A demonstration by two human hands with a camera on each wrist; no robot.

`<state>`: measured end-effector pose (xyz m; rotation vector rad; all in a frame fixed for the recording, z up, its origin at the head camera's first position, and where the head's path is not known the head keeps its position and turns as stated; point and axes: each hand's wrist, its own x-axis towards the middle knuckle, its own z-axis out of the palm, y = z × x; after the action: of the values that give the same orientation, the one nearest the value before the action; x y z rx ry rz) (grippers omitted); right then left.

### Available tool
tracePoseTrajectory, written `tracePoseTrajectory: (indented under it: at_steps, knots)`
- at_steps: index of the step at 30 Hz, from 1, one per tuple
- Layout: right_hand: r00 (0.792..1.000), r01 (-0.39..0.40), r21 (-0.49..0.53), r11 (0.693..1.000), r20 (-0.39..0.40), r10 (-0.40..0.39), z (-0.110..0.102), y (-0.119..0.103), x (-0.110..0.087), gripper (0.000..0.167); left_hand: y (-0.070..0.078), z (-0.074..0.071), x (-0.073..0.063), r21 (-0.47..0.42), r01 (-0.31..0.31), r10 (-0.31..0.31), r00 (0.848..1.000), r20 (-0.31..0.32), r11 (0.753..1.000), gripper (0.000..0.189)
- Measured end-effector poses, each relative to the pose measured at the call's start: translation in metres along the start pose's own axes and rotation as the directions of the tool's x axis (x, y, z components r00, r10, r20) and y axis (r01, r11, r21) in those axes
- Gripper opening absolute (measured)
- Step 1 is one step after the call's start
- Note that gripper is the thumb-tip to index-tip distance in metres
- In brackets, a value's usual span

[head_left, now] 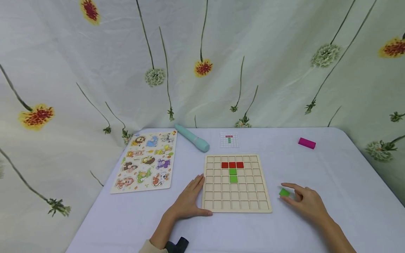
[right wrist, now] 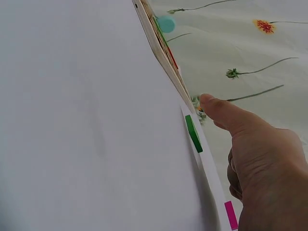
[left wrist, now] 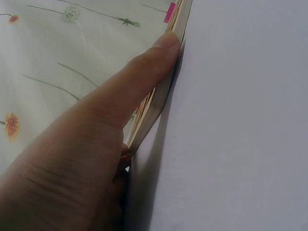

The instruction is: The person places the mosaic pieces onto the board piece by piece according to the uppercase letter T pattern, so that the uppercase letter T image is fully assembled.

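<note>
A wooden grid board [head_left: 237, 207] lies on the table, with three red squares [head_left: 232, 165] in a row and two green squares [head_left: 233, 175] below the middle one. My left hand [head_left: 187, 201] rests at its lower left corner, fingers straight along the left side. In the left wrist view the thumb [left wrist: 144, 70] touches the board's near edge. To the right of the board, my right hand [head_left: 307, 203] spreads thumb and index finger around a loose green tile [head_left: 284, 192]. The right wrist view shows that tile [right wrist: 194, 134] flat on the table, apart from the thumb [right wrist: 231, 114].
An animal picture puzzle [head_left: 148, 161] lies at the left. Behind the board are a teal cylindrical case [head_left: 193, 137] and a small pattern card [head_left: 234, 143] with a red and green T. A magenta block [head_left: 307, 143] lies at the back right. Flowered cloth [head_left: 269, 70] hangs behind the table.
</note>
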<state>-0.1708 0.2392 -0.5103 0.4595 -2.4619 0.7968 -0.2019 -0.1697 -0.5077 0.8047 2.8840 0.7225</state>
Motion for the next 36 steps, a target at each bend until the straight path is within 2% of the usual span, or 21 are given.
tracePoseTrajectory:
  at_steps: [7,21,32,36]
  knots:
    - [1.0,-0.023,0.001,1.0,0.004,0.023,-0.006,0.003,-0.004,0.04,0.0,0.0,0.0,0.0,0.0,0.0,1.0,-0.004,1.0,0.123]
    - [0.987,-0.113,-0.031,0.993,0.114,0.116,-0.001,0.008,-0.008,0.032,0.001,-0.001,0.0,-0.004,0.003,-0.003,1.0,-0.002,1.0,0.123]
    - [0.981,-0.16,-0.021,0.987,0.111,0.161,-0.006,0.013,-0.008,0.025,0.0,0.0,0.0,-0.004,0.01,-0.01,1.0,0.001,1.0,0.124]
    - [0.982,-0.151,-0.01,0.988,0.114,0.151,-0.007,0.014,-0.008,0.024,0.0,0.0,0.0,-0.005,0.013,-0.013,1.0,0.002,1.0,0.124]
